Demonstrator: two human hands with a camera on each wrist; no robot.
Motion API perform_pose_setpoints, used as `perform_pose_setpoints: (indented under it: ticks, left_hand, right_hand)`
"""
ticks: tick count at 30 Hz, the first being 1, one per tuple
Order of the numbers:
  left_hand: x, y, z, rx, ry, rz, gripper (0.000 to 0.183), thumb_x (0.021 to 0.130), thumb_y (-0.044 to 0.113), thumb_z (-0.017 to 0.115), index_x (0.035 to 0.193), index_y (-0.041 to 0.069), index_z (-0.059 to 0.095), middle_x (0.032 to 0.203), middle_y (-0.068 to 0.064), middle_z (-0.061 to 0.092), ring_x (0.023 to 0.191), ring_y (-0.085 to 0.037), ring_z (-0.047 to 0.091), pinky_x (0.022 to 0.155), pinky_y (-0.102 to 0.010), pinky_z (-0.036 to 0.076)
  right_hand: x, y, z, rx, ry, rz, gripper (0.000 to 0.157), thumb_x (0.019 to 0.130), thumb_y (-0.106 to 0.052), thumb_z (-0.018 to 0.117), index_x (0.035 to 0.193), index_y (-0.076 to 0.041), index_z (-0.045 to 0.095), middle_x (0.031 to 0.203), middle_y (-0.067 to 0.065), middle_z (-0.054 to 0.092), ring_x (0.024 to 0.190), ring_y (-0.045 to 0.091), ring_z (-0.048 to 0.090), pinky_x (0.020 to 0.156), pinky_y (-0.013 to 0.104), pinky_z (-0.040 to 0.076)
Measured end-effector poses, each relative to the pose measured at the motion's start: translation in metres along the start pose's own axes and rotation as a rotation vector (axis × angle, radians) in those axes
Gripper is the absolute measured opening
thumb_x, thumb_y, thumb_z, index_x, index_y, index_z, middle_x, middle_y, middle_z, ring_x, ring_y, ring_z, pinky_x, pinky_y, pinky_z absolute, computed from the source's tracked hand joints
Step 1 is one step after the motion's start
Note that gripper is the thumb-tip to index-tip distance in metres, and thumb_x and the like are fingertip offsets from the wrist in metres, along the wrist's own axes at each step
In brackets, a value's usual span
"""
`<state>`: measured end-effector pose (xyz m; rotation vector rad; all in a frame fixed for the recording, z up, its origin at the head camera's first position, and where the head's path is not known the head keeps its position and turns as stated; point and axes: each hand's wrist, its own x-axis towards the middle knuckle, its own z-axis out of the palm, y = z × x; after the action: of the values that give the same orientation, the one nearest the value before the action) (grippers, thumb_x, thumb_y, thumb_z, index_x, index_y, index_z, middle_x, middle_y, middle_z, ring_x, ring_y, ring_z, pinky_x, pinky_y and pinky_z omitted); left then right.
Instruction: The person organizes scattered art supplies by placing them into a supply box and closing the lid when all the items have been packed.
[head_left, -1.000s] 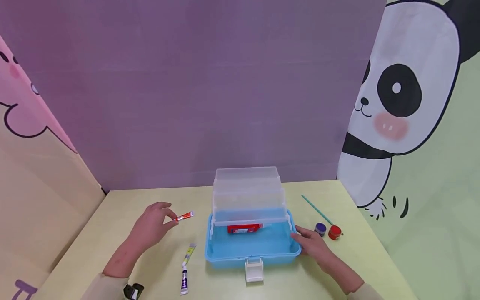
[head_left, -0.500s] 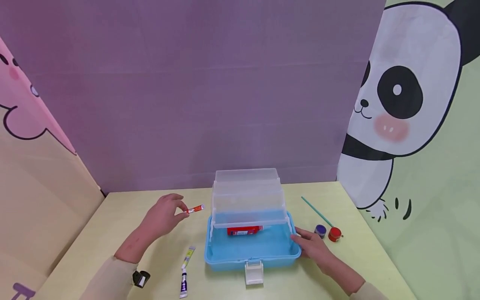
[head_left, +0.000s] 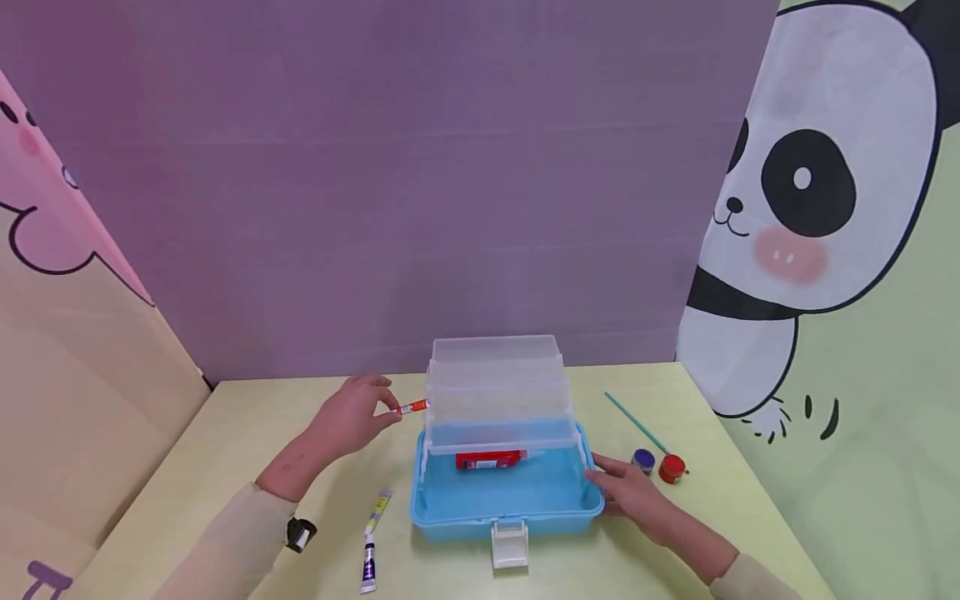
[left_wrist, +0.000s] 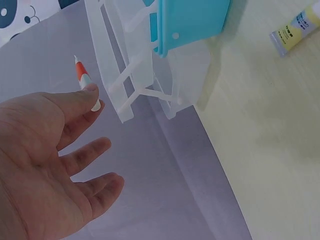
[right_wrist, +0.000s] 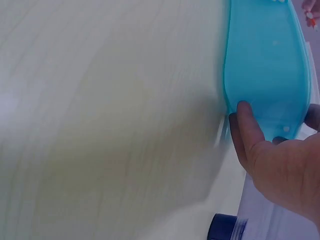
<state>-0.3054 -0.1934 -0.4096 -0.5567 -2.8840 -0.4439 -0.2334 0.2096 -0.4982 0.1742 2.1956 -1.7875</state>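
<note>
Thumb and index finger of my left hand (head_left: 352, 421) pinch a small orange-red paint tube (head_left: 412, 407), raised beside the left edge of a clear lid (head_left: 495, 379). In the left wrist view the tube (left_wrist: 81, 75) points away from the palm, its white end at the fingertips; the other fingers are spread and loose. The lid stands raised on a light blue storage box (head_left: 450, 527). My right hand (head_left: 633, 498) holds the box's right end, thumb at the rim. In the right wrist view, its fingers (right_wrist: 250, 127) lie against the blue outer wall.
A red tube (head_left: 487, 460) lies in the box. Left of it on the table (head_left: 315, 533) lie a yellow tube (head_left: 378, 510) and a purple tube (head_left: 368, 567). To the right are a purple paint pot (head_left: 642, 460), a red pot (head_left: 672, 468) and a green stick (head_left: 630, 417).
My left hand has carried the orange-red tube rightward and slightly up, from over the table's left part to the lid's edge. The right hand keeps its place on the box.
</note>
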Motion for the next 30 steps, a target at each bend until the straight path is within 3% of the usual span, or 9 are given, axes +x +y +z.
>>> perform_pose_setpoints:
  ticks: [7,19,30]
  left_hand:
    - [0.01,0.011,0.0,-0.011,-0.018,0.003,0.01,0.076,0.027,0.07,0.082,0.02,0.069,0.116,-0.008,0.052,0.111,-0.029,0.042,0.084,-0.046,0.043]
    - [0.02,0.021,0.01,-0.015,0.001,0.052,0.011,0.078,0.028,0.067,0.083,0.019,0.069,0.117,-0.007,0.051,0.112,-0.028,0.04,0.083,-0.044,0.044]
    - [0.025,0.032,0.016,0.004,0.017,0.068,0.012,0.077,0.029,0.068,0.083,0.019,0.07,0.119,-0.007,0.051,0.116,-0.027,0.037,0.085,-0.044,0.043]
  right_hand:
    - [0.0,0.002,0.005,-0.048,0.051,-0.031,0.058,0.086,-0.031,0.056,0.133,-0.003,0.036,0.124,0.023,0.045,0.095,0.029,0.057,0.069,0.039,0.051]
    - [-0.001,0.002,0.005,-0.094,0.039,-0.022,0.058,0.087,-0.032,0.055,0.134,-0.005,0.035,0.126,0.023,0.043,0.098,0.03,0.055,0.069,0.039,0.051]
    - [-0.001,0.001,0.007,-0.068,0.051,-0.038,0.057,0.086,-0.031,0.055,0.133,-0.004,0.037,0.125,0.023,0.044,0.096,0.03,0.056,0.069,0.039,0.051]
